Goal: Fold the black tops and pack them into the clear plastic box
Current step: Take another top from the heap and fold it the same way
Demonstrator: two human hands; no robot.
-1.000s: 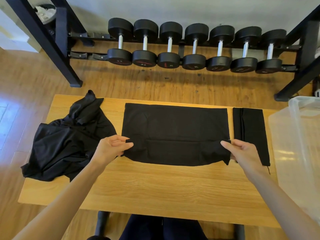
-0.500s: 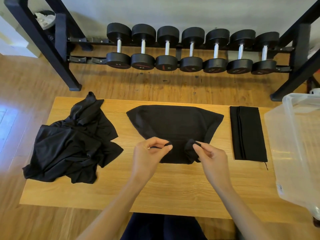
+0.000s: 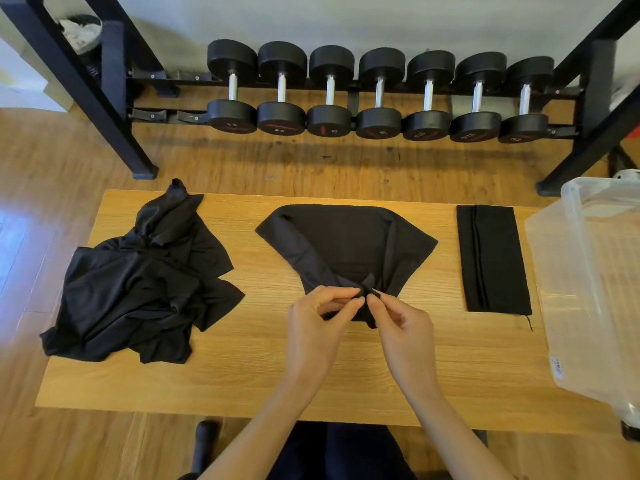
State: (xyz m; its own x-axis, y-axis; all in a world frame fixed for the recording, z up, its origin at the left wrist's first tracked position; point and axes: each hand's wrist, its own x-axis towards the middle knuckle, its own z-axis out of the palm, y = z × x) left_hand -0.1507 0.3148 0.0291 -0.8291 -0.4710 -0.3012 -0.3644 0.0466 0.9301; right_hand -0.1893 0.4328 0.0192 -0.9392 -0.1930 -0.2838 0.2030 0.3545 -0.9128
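Note:
A half-folded black top (image 3: 346,247) lies in the middle of the wooden table (image 3: 242,382), its two near corners drawn together at the front. My left hand (image 3: 318,327) pinches one corner and my right hand (image 3: 401,327) pinches the other, fingertips almost touching. A folded black top (image 3: 491,261) lies as a narrow strip to the right. A crumpled heap of black tops (image 3: 145,282) sits at the table's left end. The clear plastic box (image 3: 595,271) stands at the right edge, with nothing visible inside.
A rack of several black dumbbells (image 3: 377,91) stands on the floor beyond the table, with black frame legs (image 3: 104,109) at both sides. A chair base shows under the table's near edge.
My hands, which held the top's near corners wide apart, have swung inward and met at the centre, pulling both sides of the top into a narrowing shape.

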